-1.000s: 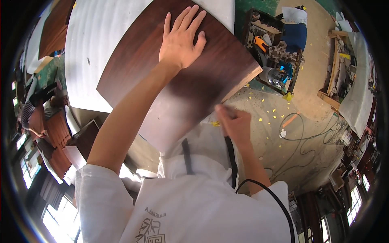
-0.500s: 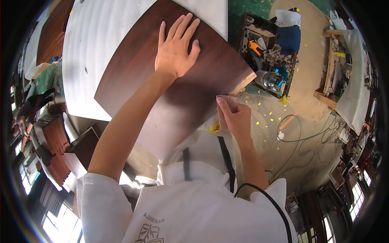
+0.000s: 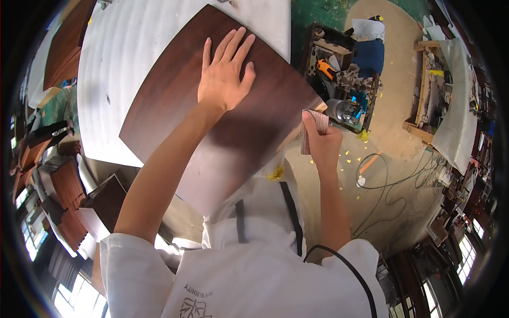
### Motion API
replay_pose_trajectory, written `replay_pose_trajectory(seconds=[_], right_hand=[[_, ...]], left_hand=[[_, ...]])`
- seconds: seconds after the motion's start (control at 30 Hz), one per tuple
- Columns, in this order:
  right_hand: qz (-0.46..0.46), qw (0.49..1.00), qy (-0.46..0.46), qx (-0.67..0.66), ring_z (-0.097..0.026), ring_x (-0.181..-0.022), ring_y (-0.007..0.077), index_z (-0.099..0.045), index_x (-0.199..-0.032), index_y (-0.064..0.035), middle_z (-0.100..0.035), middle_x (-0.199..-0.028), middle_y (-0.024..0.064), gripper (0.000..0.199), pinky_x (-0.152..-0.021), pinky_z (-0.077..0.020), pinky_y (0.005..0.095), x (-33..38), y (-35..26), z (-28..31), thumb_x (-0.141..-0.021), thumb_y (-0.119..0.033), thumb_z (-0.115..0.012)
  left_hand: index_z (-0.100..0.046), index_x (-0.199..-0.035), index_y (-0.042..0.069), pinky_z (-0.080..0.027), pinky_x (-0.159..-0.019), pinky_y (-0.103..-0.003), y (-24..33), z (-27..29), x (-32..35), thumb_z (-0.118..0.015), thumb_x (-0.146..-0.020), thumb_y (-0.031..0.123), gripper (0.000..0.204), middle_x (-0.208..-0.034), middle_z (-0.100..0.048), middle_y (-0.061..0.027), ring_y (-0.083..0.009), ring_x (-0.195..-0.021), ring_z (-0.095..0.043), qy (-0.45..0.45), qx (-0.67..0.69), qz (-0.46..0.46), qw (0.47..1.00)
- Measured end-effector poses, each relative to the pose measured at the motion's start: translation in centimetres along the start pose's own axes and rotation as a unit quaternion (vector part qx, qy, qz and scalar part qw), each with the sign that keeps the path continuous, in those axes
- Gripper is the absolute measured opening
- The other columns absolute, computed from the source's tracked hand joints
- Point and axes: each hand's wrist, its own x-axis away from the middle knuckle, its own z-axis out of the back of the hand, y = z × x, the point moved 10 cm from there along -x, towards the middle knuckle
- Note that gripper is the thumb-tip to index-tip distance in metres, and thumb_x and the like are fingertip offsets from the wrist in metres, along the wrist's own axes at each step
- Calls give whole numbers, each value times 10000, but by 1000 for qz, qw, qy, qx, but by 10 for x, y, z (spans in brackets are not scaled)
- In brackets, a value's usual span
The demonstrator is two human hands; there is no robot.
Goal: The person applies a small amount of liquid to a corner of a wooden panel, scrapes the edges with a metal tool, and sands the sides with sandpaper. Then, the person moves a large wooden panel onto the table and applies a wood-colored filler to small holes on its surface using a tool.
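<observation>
A dark brown glossy wooden panel (image 3: 175, 100) lies on a white foam-covered table (image 3: 122, 47). My left hand (image 3: 225, 79) rests flat on the panel with its fingers spread. My right hand (image 3: 321, 140) grips a small folded piece of sandpaper (image 3: 313, 130) and presses it against the panel's right edge, near its right corner.
A box of tools and rags (image 3: 344, 79) stands on the sawdust-covered floor to the right. A cable (image 3: 387, 185) snakes over the floor. More brown wooden panels (image 3: 63, 191) are stacked at the left. A workbench (image 3: 445, 100) stands at far right.
My right hand has slid with the sandpaper along the panel's edge toward its right corner. My left hand stays flat on the panel.
</observation>
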Motion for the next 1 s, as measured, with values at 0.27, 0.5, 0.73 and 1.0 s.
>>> replay_pose_trajectory(seconds=[0.27, 0.5, 0.73, 1.0], right_hand=[[-71, 992, -101, 36, -601, -647, 39, -782, -789, 15, -702, -732, -13, 364, -611, -489, 219, 8, 5, -9, -892, -322, -872], [-115, 977, -172, 53, -608, -609, 79, -809, -870, -9, -679, -660, 2, 425, -571, -489, 276, 50, 22, -23, -947, -426, -788], [-89, 994, 48, -44, -566, -612, 114, -707, -732, 24, -618, -631, 19, 549, -565, -455, 314, -138, 44, 65, -1018, -443, -682], [-390, 914, -65, -86, -674, -682, 224, -695, -968, 9, -663, -759, 111, 348, -589, -545, 386, -31, 320, -44, -994, -330, -627]], left_hand=[[-439, -1603, 176, -127, -1315, -541, 1, 2, -2, -470, -1025, 304, 592, -1679, -396, -47, -249, -1569, -320, 6, 7, -4, 1000], [-436, -1604, 173, -138, -1312, -546, 0, 1, -4, -478, -1021, 296, 597, -1677, -400, -52, -249, -1567, -325, 5, -1, -6, 1000], [-441, -1598, 155, -117, -1318, -555, 2, 6, -1, -490, -1002, 299, 615, -1681, -394, -57, -243, -1572, -314, -4, 13, -6, 1000], [-428, -1603, 125, -102, -1314, -560, 10, 6, -11, -469, -1000, 248, 617, -1699, -354, -86, -280, -1590, -281, -53, 4, -3, 999]])
